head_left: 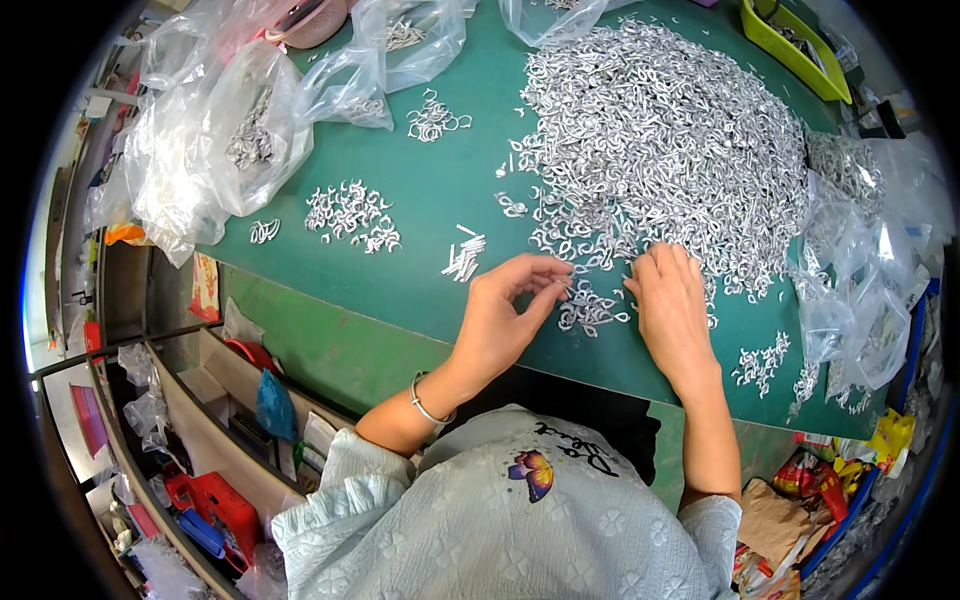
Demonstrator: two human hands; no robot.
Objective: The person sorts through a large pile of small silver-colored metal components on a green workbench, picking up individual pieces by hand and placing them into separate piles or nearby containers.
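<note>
There on the counter [440, 200], a heap [660, 140] lies beyond the right hand [672, 305], bags [190, 150] left, smaller piles [350, 213] between.

The tiny bit [567, 289] by the left hand [505, 308] is too small for me to tell. The right hand [668, 305] hides some of its fingertips. My view cuts off a pink bowl [320, 28] at eleven o'clock and a clear bag [522, 24] at twelve.

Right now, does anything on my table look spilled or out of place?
Nothing is plainly wrong, but a few loose pieces lie on the green table just left of the big pile, apart from it and from the smaller heaps, so they look like strays.
</note>
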